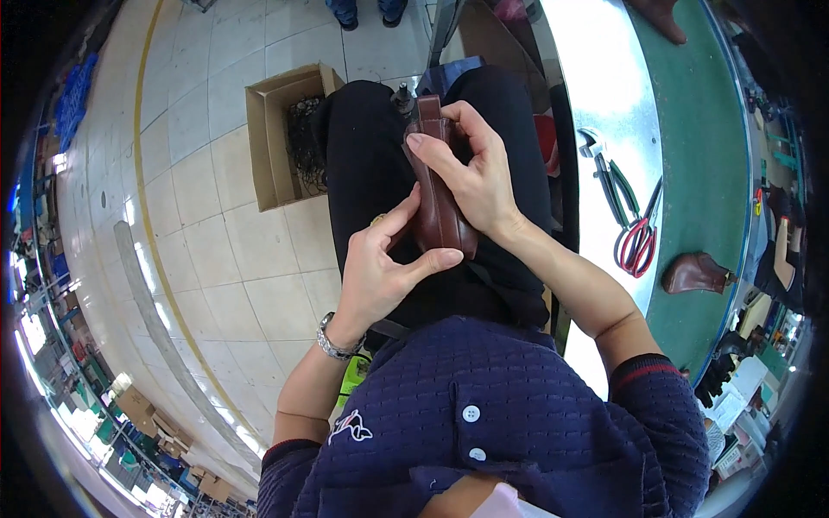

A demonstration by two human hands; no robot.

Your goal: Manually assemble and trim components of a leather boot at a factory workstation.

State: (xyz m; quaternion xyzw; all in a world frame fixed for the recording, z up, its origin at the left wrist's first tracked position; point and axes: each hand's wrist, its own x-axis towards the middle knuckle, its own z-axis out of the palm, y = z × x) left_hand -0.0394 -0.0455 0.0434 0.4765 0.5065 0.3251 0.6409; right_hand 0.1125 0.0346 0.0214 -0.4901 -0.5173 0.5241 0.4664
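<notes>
A dark brown leather shoe upper [439,223] is held between both hands above my lap, its narrow strap-like end pointing away from me. My left hand [377,274] grips its near end from the left, thumb across the bottom edge and fingers along the side. My right hand [480,180] pinches the far part, with the thumb on the top face near the strap end and the fingers curled round the right side. Part of the upper is hidden beneath the right hand.
A metal ledge [617,52] on the right carries pliers [613,186] and red-handled scissors [637,248]. Beyond it, a green work surface [691,155] bears another brown upper [696,274] and a brown leather piece [663,17]. An open cardboard box [266,164] holding dark tangled material stands left on the tiled floor.
</notes>
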